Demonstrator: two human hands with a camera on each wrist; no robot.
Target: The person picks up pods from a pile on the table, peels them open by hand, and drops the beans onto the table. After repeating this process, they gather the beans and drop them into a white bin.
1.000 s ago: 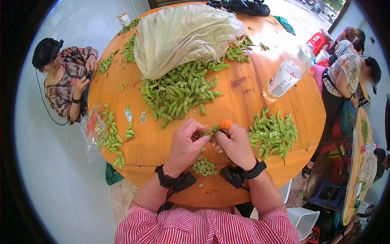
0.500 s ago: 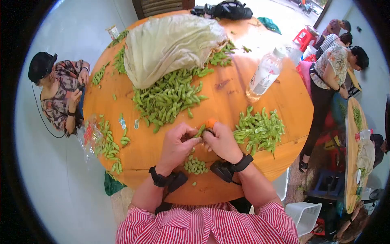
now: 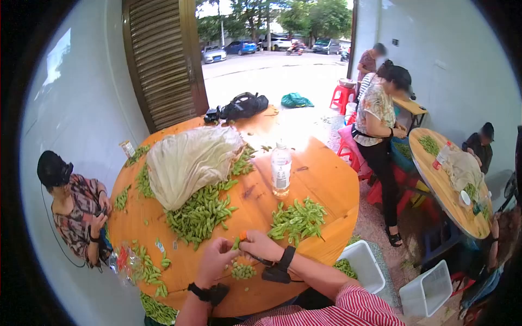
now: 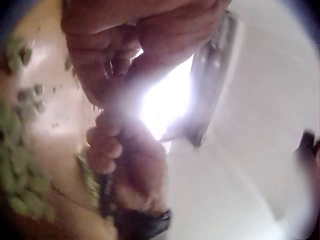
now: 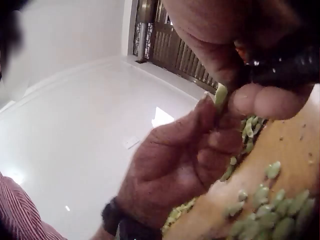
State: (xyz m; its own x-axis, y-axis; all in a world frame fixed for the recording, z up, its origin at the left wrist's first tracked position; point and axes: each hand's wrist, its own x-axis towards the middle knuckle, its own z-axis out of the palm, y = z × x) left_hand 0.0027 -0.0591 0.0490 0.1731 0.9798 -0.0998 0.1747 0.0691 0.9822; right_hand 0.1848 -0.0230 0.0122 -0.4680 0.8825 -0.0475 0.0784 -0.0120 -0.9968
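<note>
My left hand (image 3: 213, 262) pinches a green soybean pod (image 5: 220, 96) between thumb and fingers, over the near part of the table. Facing it, my right hand (image 3: 262, 246) grips the pod's other end, its fingers curled inward and an orange cover (image 3: 243, 236) on one finger. Just below the hands lies a small heap of shelled beans (image 3: 242, 270). Beyond them is a large pile of pods (image 3: 198, 217), partly under a pale cloth (image 3: 190, 163). Flattened, lighter pods (image 3: 298, 220) lie to the right. In the left wrist view, glare and my fingers hide the pod.
A clear bottle (image 3: 281, 171) stands upright behind the right-hand pods. More pods (image 3: 149, 271) and a plastic bag (image 3: 124, 265) lie at the left edge, where a person (image 3: 76, 214) sits. White baskets (image 3: 427, 288) stand on the floor at right. A black bag (image 3: 244, 106) is at the far edge.
The head view has tilted up and swung right, bringing the doorway and street into sight. Both hands stay together at the pod, above the shelled beans.
</note>
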